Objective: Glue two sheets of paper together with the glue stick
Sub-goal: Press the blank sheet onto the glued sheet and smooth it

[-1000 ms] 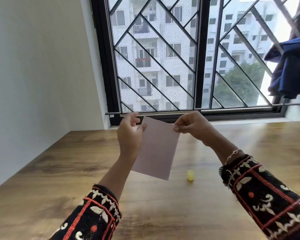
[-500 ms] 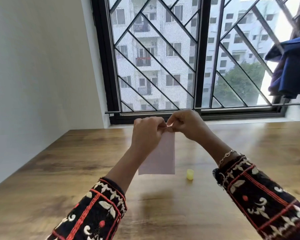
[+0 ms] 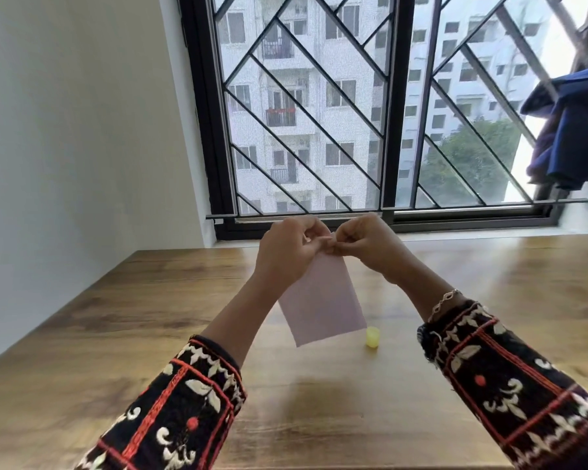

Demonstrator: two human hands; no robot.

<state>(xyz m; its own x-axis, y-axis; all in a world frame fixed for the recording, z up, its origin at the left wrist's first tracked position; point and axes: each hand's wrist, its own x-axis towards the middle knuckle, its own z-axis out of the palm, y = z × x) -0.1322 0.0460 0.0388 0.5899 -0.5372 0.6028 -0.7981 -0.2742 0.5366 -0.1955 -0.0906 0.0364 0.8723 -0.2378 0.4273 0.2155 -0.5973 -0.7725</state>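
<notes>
- here we hold the pale paper [image 3: 319, 300] above the worktop [image 3: 116, 334], left hand [image 3: 287, 249] and right hand [image 3: 364, 245] pinching its top edge.
- likely pressing the seam; next, smooth it flat.
- yellow cap [image 3: 372, 337] sits beneath.

surface: wooden table [image 3: 123, 334] | on it: 1 small yellow cap [image 3: 372, 337], upright, right of centre

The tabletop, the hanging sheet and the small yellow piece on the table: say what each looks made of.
Tabletop: wood or wood-look laminate, going by the brown grain; the semi-gloss sheen reflects window light.
Sheet: thin matte paper, pale pink, hanging flat from both hands.
Yellow piece: probably translucent plastic, smooth and rounded, perhaps the glue stick's cap; too small to be sure.
</notes>
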